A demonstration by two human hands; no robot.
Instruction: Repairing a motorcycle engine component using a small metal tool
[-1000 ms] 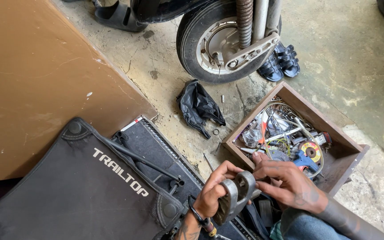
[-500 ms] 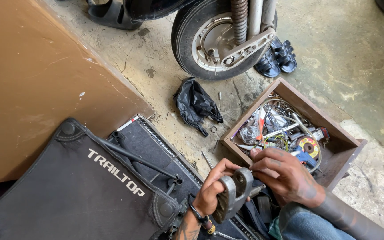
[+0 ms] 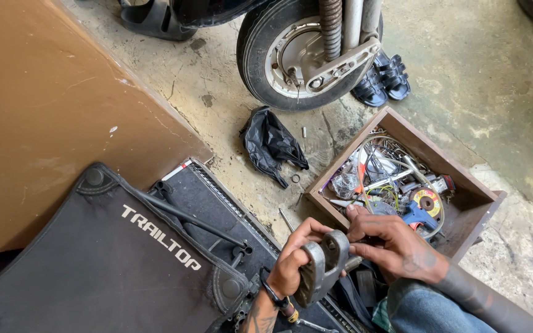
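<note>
Both hands have stayed put over the floor's near edge: the left hand (image 3: pixel 294 262) remains clenched around the grey metal part (image 3: pixel 322 266), while the right hand's (image 3: pixel 393 243) fingers (image 3: pixel 365 236) grasp its top, beside the wooden box (image 3: pixel 467 206).

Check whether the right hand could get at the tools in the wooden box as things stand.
Probably yes: the right hand sits at the near rim of the open wooden box, nothing covering the tools. But both it and the left hand grip a grey metal part.
</note>
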